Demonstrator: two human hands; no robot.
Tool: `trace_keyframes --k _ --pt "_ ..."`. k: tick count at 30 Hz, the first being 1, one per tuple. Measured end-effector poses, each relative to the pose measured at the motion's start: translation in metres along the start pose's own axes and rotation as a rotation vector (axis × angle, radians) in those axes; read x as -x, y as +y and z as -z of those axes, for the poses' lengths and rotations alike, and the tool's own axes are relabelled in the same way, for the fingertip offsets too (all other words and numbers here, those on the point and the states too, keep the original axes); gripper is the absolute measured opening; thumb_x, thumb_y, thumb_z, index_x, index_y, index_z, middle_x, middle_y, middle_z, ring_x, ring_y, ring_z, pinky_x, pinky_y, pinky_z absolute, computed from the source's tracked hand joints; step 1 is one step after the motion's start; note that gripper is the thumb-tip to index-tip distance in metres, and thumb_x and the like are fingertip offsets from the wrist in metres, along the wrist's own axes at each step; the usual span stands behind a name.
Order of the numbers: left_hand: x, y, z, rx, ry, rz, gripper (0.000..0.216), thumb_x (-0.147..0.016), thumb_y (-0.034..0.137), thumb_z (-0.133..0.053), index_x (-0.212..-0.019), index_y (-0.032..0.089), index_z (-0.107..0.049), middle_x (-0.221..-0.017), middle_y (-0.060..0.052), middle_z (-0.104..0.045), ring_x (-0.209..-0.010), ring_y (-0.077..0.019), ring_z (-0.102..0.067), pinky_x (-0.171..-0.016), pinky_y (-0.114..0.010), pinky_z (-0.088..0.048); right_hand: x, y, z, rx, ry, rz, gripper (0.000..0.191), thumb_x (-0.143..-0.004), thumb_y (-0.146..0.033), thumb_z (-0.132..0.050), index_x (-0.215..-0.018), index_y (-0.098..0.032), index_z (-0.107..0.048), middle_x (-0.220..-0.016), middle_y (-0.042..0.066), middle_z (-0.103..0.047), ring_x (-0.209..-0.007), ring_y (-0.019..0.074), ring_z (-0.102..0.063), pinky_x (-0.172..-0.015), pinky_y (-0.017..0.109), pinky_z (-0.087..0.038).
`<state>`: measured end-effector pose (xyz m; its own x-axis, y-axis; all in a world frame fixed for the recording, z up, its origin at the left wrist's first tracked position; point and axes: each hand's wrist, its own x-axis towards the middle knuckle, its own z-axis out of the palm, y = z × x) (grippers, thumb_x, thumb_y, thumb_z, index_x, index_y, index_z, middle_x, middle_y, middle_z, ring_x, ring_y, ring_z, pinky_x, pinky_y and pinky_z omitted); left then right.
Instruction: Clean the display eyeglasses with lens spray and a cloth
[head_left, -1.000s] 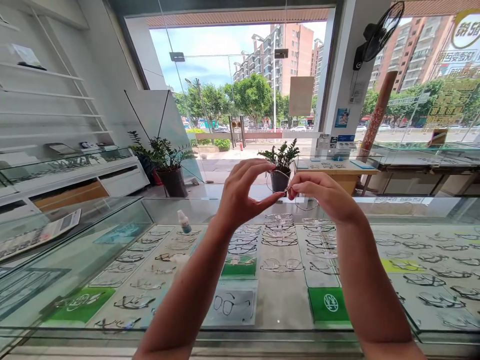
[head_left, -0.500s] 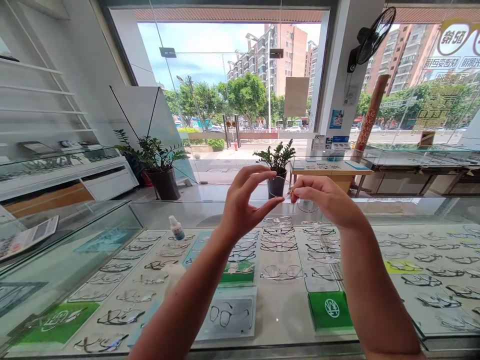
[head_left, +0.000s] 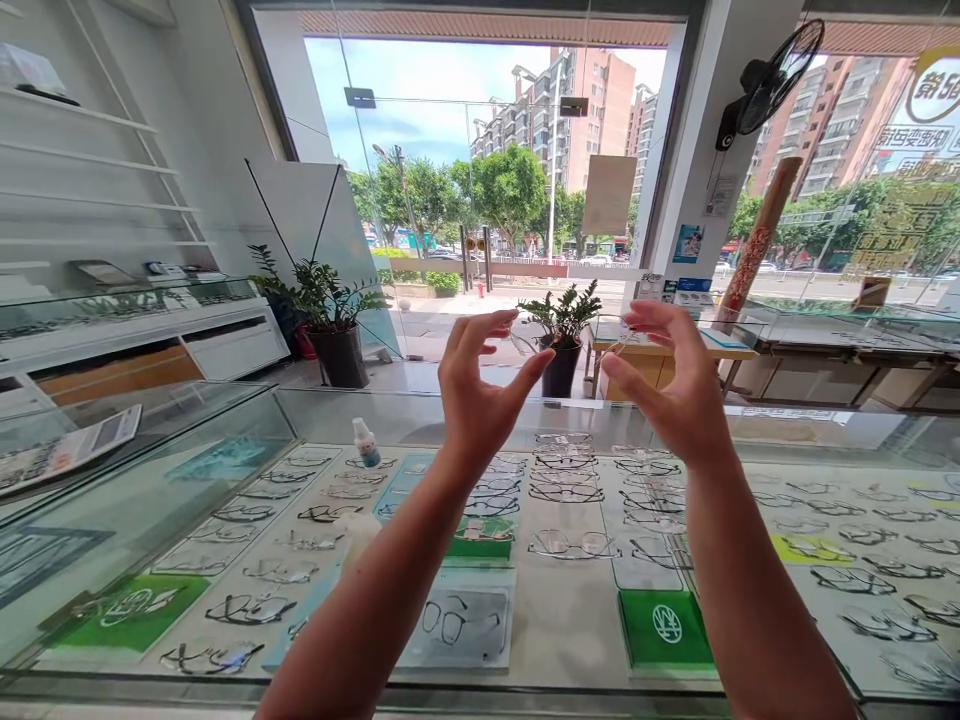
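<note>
In the head view both of my hands are raised above the glass counter. A pair of thin-rimmed eyeglasses (head_left: 520,343) is held between them, its outline faint against the bright window. My left hand (head_left: 484,385) grips one side by the edge, thumb below and fingertips above. On the other side, my right hand (head_left: 675,385) grips it the same way, thumb and fingers curved around the edge. The bridge and temples are too fine to make out. Below, rows of eyeglass frames (head_left: 566,493) lie inside the display counter.
The glass counter (head_left: 450,405) spans the front. A small white bottle (head_left: 366,443) stands at the left of it, and a printed sheet (head_left: 82,450) lies farther left. Green boxes (head_left: 664,625) sit among the frames. Potted plants (head_left: 337,350) and a wall fan (head_left: 772,75) are beyond.
My right hand has moved from a pinch near the glasses' middle to their right side, its thumb and fingers spreading. Both hands are slightly higher, and the view has shifted a little left.
</note>
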<state>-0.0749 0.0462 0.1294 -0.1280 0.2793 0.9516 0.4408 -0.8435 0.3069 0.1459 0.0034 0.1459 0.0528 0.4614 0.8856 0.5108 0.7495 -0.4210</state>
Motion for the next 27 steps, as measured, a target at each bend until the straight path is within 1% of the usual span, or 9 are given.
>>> trace_keyframes --k 2,5,7,12,16,18,24,27 --pt "-0.001 0.003 0.002 -0.006 0.011 0.024 0.047 -0.086 0.046 -0.088 -0.124 0.027 -0.069 -0.118 -0.006 -0.073 -0.105 -0.0208 -0.071 -0.083 -0.034 -0.059 0.001 -0.002 -0.003 0.038 0.018 0.017 0.050 -0.089 -0.043 -0.082 -0.134 -0.029 -0.065 -0.132 0.009 -0.074 -0.124 0.0300 -0.069 -0.110 0.052 -0.054" --pt "-0.002 0.007 0.006 -0.026 0.005 0.039 0.047 -0.086 0.049 -0.087 -0.124 0.026 -0.069 -0.116 -0.006 -0.073 -0.101 -0.0204 -0.071 -0.080 -0.034 -0.058 0.002 -0.006 -0.006 0.065 0.040 0.023 0.043 -0.091 -0.043 -0.081 -0.130 -0.028 -0.069 -0.123 0.008 -0.077 -0.116 0.0286 -0.072 -0.106 0.051 -0.056" --pt "-0.003 0.010 0.008 -0.031 -0.003 0.050 0.047 -0.086 0.050 -0.087 -0.123 0.026 -0.070 -0.113 -0.005 -0.073 -0.099 -0.0199 -0.070 -0.079 -0.033 -0.057 0.003 -0.009 -0.007 0.072 0.058 0.027 0.042 -0.092 -0.044 -0.081 -0.129 -0.028 -0.069 -0.119 0.008 -0.078 -0.112 0.0276 -0.073 -0.104 0.049 -0.057" --pt "-0.004 0.015 0.012 -0.032 -0.010 0.079 0.046 -0.084 0.047 -0.090 -0.120 0.027 -0.071 -0.110 -0.004 -0.073 -0.097 -0.0191 -0.069 -0.079 -0.034 -0.056 0.005 -0.013 -0.005 0.111 0.057 -0.006 0.041 -0.092 -0.048 -0.081 -0.126 -0.028 -0.070 -0.115 0.007 -0.080 -0.103 0.0266 -0.075 -0.098 0.049 -0.060" --pt "-0.004 0.015 0.012 -0.042 -0.010 0.088 0.045 -0.083 0.044 -0.091 -0.120 0.029 -0.071 -0.110 -0.004 -0.073 -0.094 -0.0193 -0.069 -0.078 -0.034 -0.057 0.007 -0.016 -0.006 0.134 0.042 -0.053 0.044 -0.091 -0.051 -0.080 -0.126 -0.026 -0.070 -0.115 0.007 -0.081 -0.104 0.0270 -0.076 -0.096 0.049 -0.061" --pt "-0.004 0.013 0.011 -0.047 -0.005 0.088 0.046 -0.082 0.044 -0.091 -0.120 0.029 -0.072 -0.111 -0.004 -0.073 -0.094 -0.0195 -0.069 -0.077 -0.035 -0.056 0.007 -0.017 -0.007 0.146 0.038 -0.068 0.043 -0.091 -0.052 -0.080 -0.125 -0.026 -0.070 -0.115 0.007 -0.081 -0.103 0.0267 -0.077 -0.096 0.049 -0.061" --pt "-0.002 0.009 0.006 -0.047 0.031 0.094 0.055 -0.080 0.043 -0.093 -0.127 0.027 -0.068 -0.116 -0.006 -0.075 -0.098 -0.0209 -0.070 -0.079 -0.036 -0.056 0.007 -0.017 -0.009 0.192 0.040 -0.088 0.037 -0.092 -0.048 -0.079 -0.121 -0.025 -0.073 -0.117 0.008 -0.081 -0.100 0.0258 -0.077 -0.091 0.047 -0.061" --pt "-0.001 0.008 0.004 -0.032 0.052 0.110 0.055 -0.080 0.043 -0.093 -0.124 0.025 -0.066 -0.116 -0.006 -0.075 -0.099 -0.0208 -0.072 -0.081 -0.037 -0.056 0.007 -0.016 -0.009 0.202 0.048 -0.097 0.037 -0.093 -0.047 -0.079 -0.122 -0.024 -0.074 -0.117 0.008 -0.080 -0.101 0.0258 -0.077 -0.089 0.046 -0.062"
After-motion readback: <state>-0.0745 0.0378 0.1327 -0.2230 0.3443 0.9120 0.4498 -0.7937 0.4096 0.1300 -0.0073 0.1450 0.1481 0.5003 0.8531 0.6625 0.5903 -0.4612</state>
